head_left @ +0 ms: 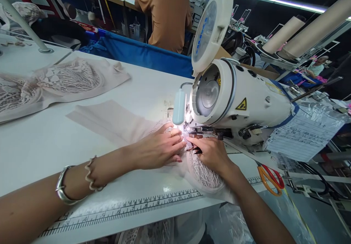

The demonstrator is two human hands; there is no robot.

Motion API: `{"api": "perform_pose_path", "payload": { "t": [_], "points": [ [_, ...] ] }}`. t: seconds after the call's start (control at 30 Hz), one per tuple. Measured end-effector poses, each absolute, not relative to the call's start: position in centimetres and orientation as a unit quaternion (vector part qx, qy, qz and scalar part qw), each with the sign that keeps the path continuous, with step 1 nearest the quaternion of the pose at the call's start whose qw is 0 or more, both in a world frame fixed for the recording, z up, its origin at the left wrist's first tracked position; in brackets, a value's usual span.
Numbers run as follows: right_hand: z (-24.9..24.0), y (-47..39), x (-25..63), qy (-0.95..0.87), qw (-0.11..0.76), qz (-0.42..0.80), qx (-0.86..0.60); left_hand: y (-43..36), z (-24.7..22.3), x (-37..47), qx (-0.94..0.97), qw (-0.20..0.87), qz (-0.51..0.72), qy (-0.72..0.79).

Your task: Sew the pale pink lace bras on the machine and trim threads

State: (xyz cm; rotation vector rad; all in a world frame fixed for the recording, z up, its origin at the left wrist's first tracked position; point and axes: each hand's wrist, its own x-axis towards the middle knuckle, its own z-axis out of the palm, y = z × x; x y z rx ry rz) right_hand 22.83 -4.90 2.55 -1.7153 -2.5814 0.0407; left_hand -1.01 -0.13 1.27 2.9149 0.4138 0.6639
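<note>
While working at the sewing machine [241, 90], presses lace garment [205, 174] to the table [33, 149] with left hand [161, 145] laid loosely open and pinching nothing visible. Steadies near right side with right hand [212, 152], with index finger extended toward the needle area and other fingers curled around a small dark tool [197, 150] of unclear type. Found in the glare beneath the lamp [178, 107], with pale panel [106, 121] trailing left. Judged part-sewn: already at the needle, not yet released; impossible to measure finished stitching behind hands. Noted far left, lying apart: similar lace piece [71, 77], uninspectable for seams from here.
</note>
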Motion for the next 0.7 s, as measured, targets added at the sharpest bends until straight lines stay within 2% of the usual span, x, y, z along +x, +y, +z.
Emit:
{"api": "perform_pose_path", "payload": {
  "t": [0.17,0.4,0.6,0.7],
  "points": [
    [2.8,-4.7,23.0,-0.830,0.020,0.022,-0.557,0.0,1.6,-1.0,0.968,0.041,0.196,0.152],
    [2.4,-4.3,23.5,-0.847,0.065,0.046,-0.526,0.1,1.7,-1.1,0.968,0.040,0.185,0.163],
    [2.5,-3.6,23.8,-0.839,0.041,0.058,-0.540,0.2,1.5,-1.0,0.967,0.023,0.184,0.172],
    [2.7,-3.7,24.0,-0.845,0.026,0.015,-0.533,0.1,1.4,-0.9,0.968,0.030,0.184,0.166]
  ]
}}
